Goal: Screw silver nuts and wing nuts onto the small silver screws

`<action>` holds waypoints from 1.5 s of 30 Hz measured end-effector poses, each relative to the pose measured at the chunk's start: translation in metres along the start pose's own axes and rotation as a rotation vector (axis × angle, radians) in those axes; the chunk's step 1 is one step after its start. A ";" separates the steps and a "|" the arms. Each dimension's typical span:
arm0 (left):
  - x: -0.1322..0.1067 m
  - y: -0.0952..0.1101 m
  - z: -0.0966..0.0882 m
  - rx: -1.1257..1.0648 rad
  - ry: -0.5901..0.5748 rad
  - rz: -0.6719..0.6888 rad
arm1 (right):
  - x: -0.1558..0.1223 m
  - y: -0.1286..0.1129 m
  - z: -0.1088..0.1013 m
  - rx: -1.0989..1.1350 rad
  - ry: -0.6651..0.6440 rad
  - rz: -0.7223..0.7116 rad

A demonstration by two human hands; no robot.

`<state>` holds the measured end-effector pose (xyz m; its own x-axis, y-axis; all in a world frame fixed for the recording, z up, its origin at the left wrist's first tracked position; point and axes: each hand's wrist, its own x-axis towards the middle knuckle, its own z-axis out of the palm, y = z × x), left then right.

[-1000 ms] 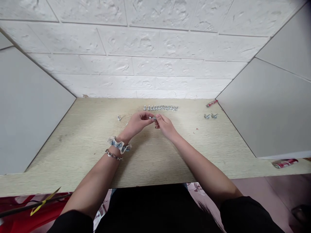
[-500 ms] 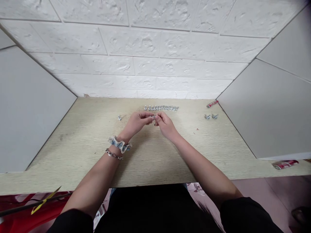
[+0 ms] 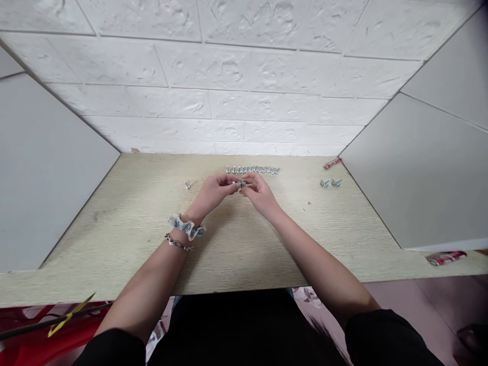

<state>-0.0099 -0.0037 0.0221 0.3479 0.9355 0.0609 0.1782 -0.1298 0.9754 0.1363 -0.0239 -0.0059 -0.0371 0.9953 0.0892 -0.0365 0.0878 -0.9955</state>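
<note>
My left hand [image 3: 216, 192] is closed, thumb and fingers pinching a small silver bolt [image 3: 241, 184] above the pale tabletop. Opposite it, my right hand [image 3: 261, 193] has its thumb and fingertips closed on the other end of the same bolt. Fingers cover much of the bolt, and I cannot tell whether a nut or washer sits on it. Just behind the hands stands a row of several silver bolts [image 3: 251, 170]. A lone bolt [image 3: 187, 185] is left of my left hand. Off to the right lie two more bolts [image 3: 330, 183], seemingly with washers or nuts on them.
A white brick-pattern wall [image 3: 229, 107] closes off the back of the tabletop [image 3: 244, 254]. Grey panels stand at the left [image 3: 53, 173] and right [image 3: 415, 178]. One red cylinder [image 3: 333, 163] lies at the back right corner, another [image 3: 447, 258] by the right panel's front edge.
My right fingers have shifted on the bolt and opened out slightly, so more of its metal shows between the hands. The left hand has barely moved.
</note>
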 end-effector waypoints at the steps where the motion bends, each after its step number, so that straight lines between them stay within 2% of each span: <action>1: 0.000 0.000 0.001 -0.002 0.007 0.002 | 0.000 -0.001 0.000 0.014 0.001 0.023; 8: 0.000 -0.001 0.004 0.043 0.004 0.033 | 0.001 0.004 0.000 -0.016 0.007 0.216; 13: 0.002 -0.005 0.003 0.099 -0.028 0.055 | 0.002 0.005 -0.001 -0.056 -0.086 0.221; 17: 0.003 -0.006 0.003 0.093 -0.040 0.058 | 0.002 0.005 0.000 -0.037 -0.054 0.198; 21: 0.001 -0.003 0.002 0.085 -0.006 0.046 | 0.002 0.004 0.001 -0.037 -0.023 0.154; 28: 0.002 -0.002 -0.001 0.088 0.023 0.010 | -0.001 0.000 0.003 -0.057 -0.017 0.166; 33: 0.002 -0.002 0.001 0.085 -0.012 0.049 | 0.001 0.001 0.001 -0.025 -0.001 0.255; 40: 0.000 -0.002 0.005 0.053 -0.071 0.080 | 0.004 0.010 -0.003 0.150 -0.102 0.363; 45: 0.001 -0.004 0.004 0.103 -0.041 0.072 | 0.005 0.006 -0.002 0.151 -0.046 0.352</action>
<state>-0.0062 -0.0032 0.0171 0.4002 0.9087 0.1189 0.2447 -0.2309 0.9417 0.1382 -0.0181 -0.0117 -0.1182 0.9605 -0.2520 -0.1601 -0.2689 -0.9498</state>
